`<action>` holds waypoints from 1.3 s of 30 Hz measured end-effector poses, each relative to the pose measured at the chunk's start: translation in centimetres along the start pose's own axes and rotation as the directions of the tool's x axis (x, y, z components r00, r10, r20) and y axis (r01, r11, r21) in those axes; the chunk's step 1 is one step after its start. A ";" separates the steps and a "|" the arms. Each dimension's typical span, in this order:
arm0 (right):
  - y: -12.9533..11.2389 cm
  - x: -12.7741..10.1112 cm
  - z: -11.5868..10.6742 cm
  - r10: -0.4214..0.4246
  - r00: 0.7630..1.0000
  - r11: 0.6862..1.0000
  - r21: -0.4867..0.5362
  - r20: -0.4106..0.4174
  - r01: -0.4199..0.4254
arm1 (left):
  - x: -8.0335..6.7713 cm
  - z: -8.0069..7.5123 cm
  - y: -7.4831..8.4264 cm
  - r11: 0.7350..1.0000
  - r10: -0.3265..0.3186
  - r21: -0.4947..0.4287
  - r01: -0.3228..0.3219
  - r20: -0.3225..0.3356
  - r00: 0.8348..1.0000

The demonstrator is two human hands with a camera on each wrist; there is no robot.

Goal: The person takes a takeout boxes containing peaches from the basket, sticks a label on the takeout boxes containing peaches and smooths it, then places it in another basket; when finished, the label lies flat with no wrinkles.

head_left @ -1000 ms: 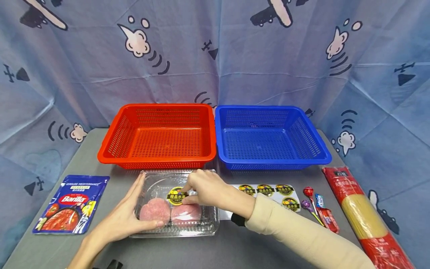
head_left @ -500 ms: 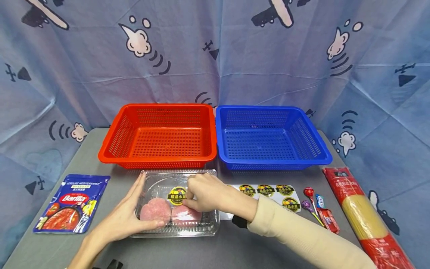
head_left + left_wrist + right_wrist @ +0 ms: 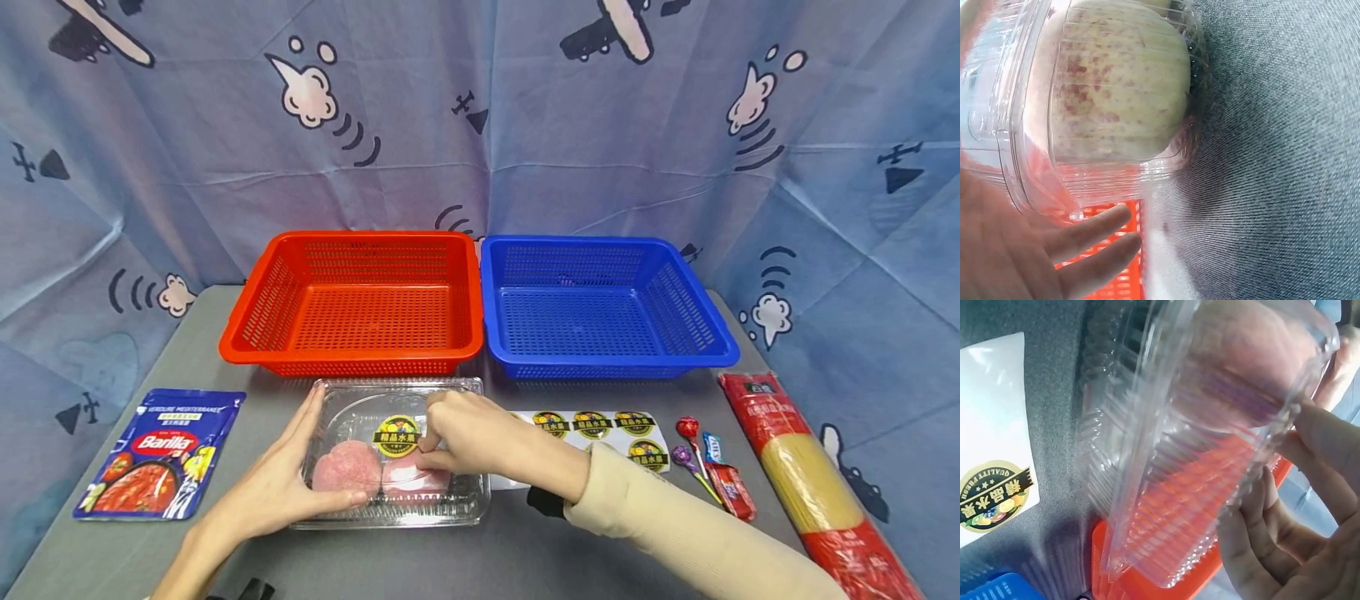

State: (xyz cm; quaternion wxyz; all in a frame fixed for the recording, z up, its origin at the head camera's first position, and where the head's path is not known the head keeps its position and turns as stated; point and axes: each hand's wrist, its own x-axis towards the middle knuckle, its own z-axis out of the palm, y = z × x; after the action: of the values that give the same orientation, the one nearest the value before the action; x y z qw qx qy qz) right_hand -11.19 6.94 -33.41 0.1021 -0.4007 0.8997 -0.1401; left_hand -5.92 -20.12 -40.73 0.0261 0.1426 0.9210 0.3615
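Observation:
A clear plastic clamshell box (image 3: pixel 341 408) lies closed on the grey table, with peaches (image 3: pixel 347 471) inside. On its lid is a round black-and-yellow sticker (image 3: pixel 396 436). My left hand (image 3: pixel 281 483) rests along the box's left side, fingers extended toward the back corner and thumb over the front of the lid. Two straight fingers (image 3: pixel 1094 250) show beside the box in the left wrist view. Just right of the sticker, my right hand (image 3: pixel 472 433) touches the lid with thumb and index fingertip, its other fingers (image 3: pixel 1244 544) curled in.
A red basket (image 3: pixel 352 356) and a blue basket (image 3: pixel 615 360) stand behind the box. Right of it lies a sticker sheet (image 3: pixel 607 444), then lollipops (image 3: pixel 687 427), small wrapped candies (image 3: pixel 731 492) and a spaghetti pack (image 3: pixel 810 479). A Barilla sauce pouch (image 3: pixel 161 454) lies left.
My right hand has slid slightly right, off the sticker's right edge, so more of the sticker shows. The left hand and the box have stayed in place.

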 end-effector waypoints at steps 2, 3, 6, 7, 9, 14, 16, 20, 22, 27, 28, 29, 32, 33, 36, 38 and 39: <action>-0.1 -0.2 0.0 -0.007 1.000 1.000 -0.009 -0.011 0.007 | 0.0 0.0 0.0 1.000 0.000 0.000 0.000 -0.001 1.000; -0.1 -0.3 0.0 -0.009 1.000 1.000 -0.009 -0.015 0.009 | 0.0 0.0 0.0 1.000 0.000 0.000 0.000 -0.002 1.000; -0.2 -0.6 0.0 -0.035 0.999 0.999 -0.019 -0.032 0.035 | 0.0 0.0 0.0 1.000 0.000 -0.004 0.000 -0.004 1.000; -0.2 -0.7 0.0 -0.040 0.999 0.999 -0.017 -0.036 0.039 | 0.0 0.0 0.0 1.000 0.000 -0.006 0.000 -0.005 1.000; -0.2 -1.0 -0.1 -0.050 0.998 0.999 -0.006 -0.041 0.050 | 0.0 0.1 0.0 1.000 0.000 -0.011 0.000 -0.008 1.000; 0.3 -1.9 -0.2 -0.045 0.997 0.999 0.021 -0.054 0.047 | 0.0 0.2 0.0 1.000 -0.007 -0.027 0.007 -0.011 1.000; 0.7 -2.4 -0.2 -0.042 0.997 0.999 0.017 -0.066 0.043 | 0.0 0.3 0.0 0.999 -0.010 -0.036 0.009 -0.016 1.000; 1.7 -3.6 -0.4 -0.020 0.996 1.000 0.019 -0.084 0.022 | 0.0 0.4 -0.1 0.999 -0.003 -0.048 0.001 -0.038 0.999; 2.3 -4.3 -0.5 -0.011 0.996 0.999 0.033 -0.092 0.014 | -0.1 0.5 -0.1 0.999 -0.002 -0.048 -0.001 -0.051 0.999; 3.7 -5.9 -1.0 -0.008 0.992 0.997 0.079 -0.129 0.018 | -0.2 0.6 -0.2 0.999 -0.004 -0.040 0.001 -0.070 0.998; 4.0 -6.2 -1.1 -0.007 0.990 0.997 0.078 -0.139 0.018 | -0.2 0.6 -0.1 0.999 -0.005 -0.041 0.002 -0.070 0.998; 4.3 -6.5 -1.3 0.004 0.990 0.997 0.078 -0.141 0.007 | -0.2 0.6 -0.1 0.999 -0.005 -0.042 0.003 -0.070 0.998; 5.7 -7.5 -1.9 0.054 0.988 0.997 0.067 -0.147 -0.044 | -0.2 0.5 -0.1 0.999 -0.015 -0.045 0.012 -0.070 0.997; 6.2 -7.8 -2.2 0.076 0.986 0.996 0.067 -0.151 -0.066 | -0.2 0.5 -0.1 0.999 -0.020 -0.047 0.017 -0.071 0.997; 8.5 -9.2 -3.2 0.145 0.973 0.989 0.064 -0.181 -0.135 | -0.2 0.4 0.0 0.997 -0.049 -0.066 0.044 -0.085 0.995; 10.3 -10.3 -3.9 0.188 0.957 0.982 0.064 -0.219 -0.178 | -0.3 0.3 -0.1 0.991 -0.088 -0.108 0.079 -0.087 0.992; 11.2 -11.0 -4.3 0.217 0.948 0.976 0.066 -0.233 -0.207 | -0.3 0.2 -0.1 0.986 -0.111 -0.132 0.100 -0.082 0.990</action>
State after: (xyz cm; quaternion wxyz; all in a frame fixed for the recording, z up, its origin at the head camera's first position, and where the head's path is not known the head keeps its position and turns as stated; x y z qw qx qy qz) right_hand -13.02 23.08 -32.34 0.0156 -0.2797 0.9402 -0.1940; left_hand -5.63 -20.18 -40.95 0.0129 0.0753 0.9026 0.4237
